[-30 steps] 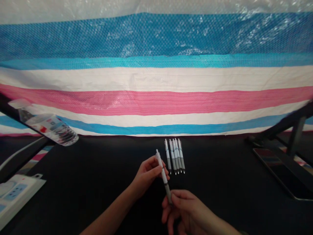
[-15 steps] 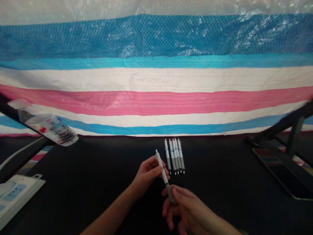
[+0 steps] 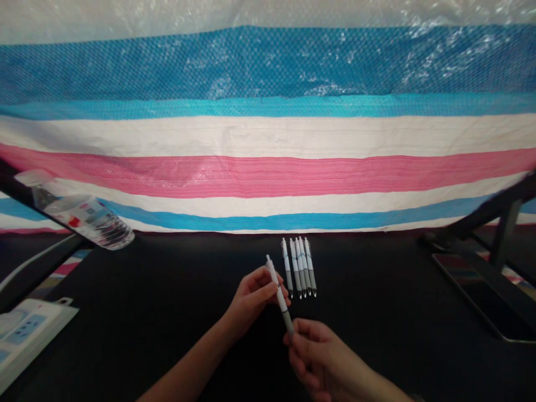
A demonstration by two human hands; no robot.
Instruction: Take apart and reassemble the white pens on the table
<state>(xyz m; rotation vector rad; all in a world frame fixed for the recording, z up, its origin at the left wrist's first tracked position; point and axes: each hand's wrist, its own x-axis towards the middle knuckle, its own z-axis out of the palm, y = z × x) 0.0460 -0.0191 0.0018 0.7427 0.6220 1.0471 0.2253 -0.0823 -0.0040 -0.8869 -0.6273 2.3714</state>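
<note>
A white pen (image 3: 280,295) with a grey grip slants between my two hands, its push button toward the far side. My left hand (image 3: 255,298) pinches the white barrel between thumb and fingers. Around the tip end of the grey grip, my right hand (image 3: 312,352) has its thumb and fingers closed, hiding the tip. Just beyond my hands lie several similar pens (image 3: 302,268) side by side on the black table (image 3: 176,290), tips toward me. One of them lies slightly apart on the left.
On the left are a clear plastic bottle (image 3: 90,218), leaning, and a white power strip (image 3: 31,329). A dark phone (image 3: 481,296) lies at the right, near a black metal stand (image 3: 505,229). A striped plastic sheet (image 3: 268,176) hangs behind the table.
My right hand's fingers have drawn together and closed over the pen's tip end, which showed earlier. My left hand and the row of pens stay in place.
</note>
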